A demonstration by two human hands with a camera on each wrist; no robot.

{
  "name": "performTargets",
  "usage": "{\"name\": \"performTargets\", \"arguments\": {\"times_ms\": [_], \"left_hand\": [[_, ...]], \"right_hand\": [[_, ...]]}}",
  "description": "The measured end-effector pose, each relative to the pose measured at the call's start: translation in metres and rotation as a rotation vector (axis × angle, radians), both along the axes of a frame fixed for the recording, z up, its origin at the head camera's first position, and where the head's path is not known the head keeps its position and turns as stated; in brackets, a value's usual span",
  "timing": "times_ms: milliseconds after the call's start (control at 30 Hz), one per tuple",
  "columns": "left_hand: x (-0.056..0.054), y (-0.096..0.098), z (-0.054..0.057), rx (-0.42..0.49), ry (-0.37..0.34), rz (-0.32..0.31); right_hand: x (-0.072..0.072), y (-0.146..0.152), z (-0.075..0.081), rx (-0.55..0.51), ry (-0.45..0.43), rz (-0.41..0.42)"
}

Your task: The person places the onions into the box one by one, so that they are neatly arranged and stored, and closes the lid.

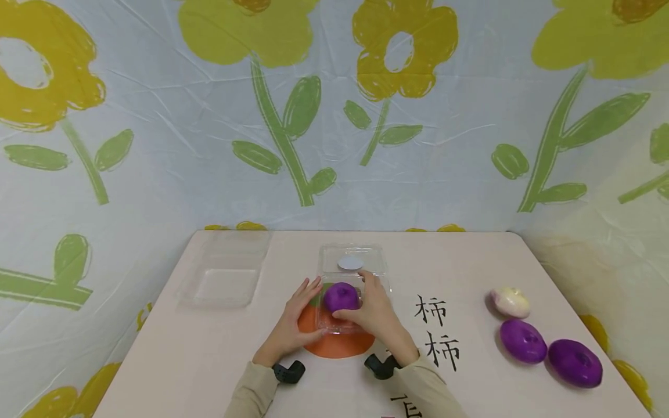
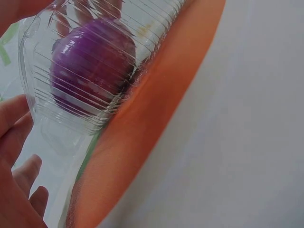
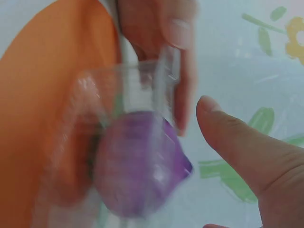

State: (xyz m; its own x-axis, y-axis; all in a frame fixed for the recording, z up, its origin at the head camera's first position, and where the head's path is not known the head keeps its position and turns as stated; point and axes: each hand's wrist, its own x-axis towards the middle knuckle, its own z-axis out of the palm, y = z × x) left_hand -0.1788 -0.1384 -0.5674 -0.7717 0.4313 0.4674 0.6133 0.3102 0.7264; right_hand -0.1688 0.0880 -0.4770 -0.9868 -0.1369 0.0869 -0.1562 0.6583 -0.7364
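At the centre of a pale table (image 1: 157, 360), a purple onion (image 1: 341, 296) sits inside a clear box (image 1: 340, 332); the box's lid (image 1: 373, 259), bearing a white sticker (image 1: 350, 263), lies folded back toward twelve o'clock, probably leaving the top free. The left hand (image 1: 295, 316) spreads wide along the nine o'clock side, likely steadying the box. From three o'clock, the right hand (image 1: 377, 307) spans the onion, thumb and fingers wide, seemingly to suit its roundness; the blurred right wrist view shows the thumb apart from it, so no firm grip appears. Counted: two hands; two clear boxes, the second box (image 1: 225, 287) toward nine o'clock; three purple onions, the middle onion (image 1: 523, 341) and the outer onion (image 1: 575, 363) between three and four o'clock; one pale bulb (image 1: 511, 302) at three o'clock, perhaps kept there within easy reach
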Motion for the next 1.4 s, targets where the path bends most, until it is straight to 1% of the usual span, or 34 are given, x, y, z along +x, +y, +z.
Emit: {"name": "performTargets", "arguments": {"times_ms": [167,300,433,567,767,867,933,1000,1133,1233,1333,1400], "left_hand": [[0.000,0.000,0.001,-0.007,-0.002,0.001],[-0.002,-0.001,-0.004,-0.011,0.001,0.008],[-0.003,0.000,-0.007,0.005,0.003,0.005],[-0.002,0.000,-0.005,0.020,-0.003,-0.002],[0.000,-0.001,-0.001,-0.004,-0.018,0.004],[0.000,0.000,0.000,-0.008,-0.018,0.003],[0.000,0.000,0.001,-0.002,-0.014,0.003],[0.000,0.000,0.000,0.008,-0.008,0.002],[0.000,-0.001,0.000,0.007,-0.008,0.003],[0.000,-0.001,0.001,-0.011,-0.018,0.002],[0.001,-0.001,0.002,-0.021,-0.024,0.002],[0.001,0.000,0.003,-0.025,-0.030,0.002]], "right_hand": [[0.005,0.020,0.017,-0.048,-0.052,-0.031],[0.009,0.042,0.025,-0.083,-0.045,-0.043],[0.016,0.067,0.028,-0.093,0.004,-0.032],[0.024,0.093,0.029,-0.100,0.088,-0.034],[0.039,0.134,0.030,-0.126,0.209,-0.100],[0.049,0.156,0.030,-0.156,0.246,-0.151],[0.055,0.170,0.028,-0.159,0.263,-0.202],[0.061,0.185,0.025,-0.157,0.260,-0.264],[0.072,0.212,0.015,-0.131,0.219,-0.398],[0.081,0.229,0.009,-0.112,0.159,-0.490],[0.088,0.240,0.004,-0.113,0.098,-0.560],[0.091,0.246,0.002,-0.108,0.066,-0.590]]}}
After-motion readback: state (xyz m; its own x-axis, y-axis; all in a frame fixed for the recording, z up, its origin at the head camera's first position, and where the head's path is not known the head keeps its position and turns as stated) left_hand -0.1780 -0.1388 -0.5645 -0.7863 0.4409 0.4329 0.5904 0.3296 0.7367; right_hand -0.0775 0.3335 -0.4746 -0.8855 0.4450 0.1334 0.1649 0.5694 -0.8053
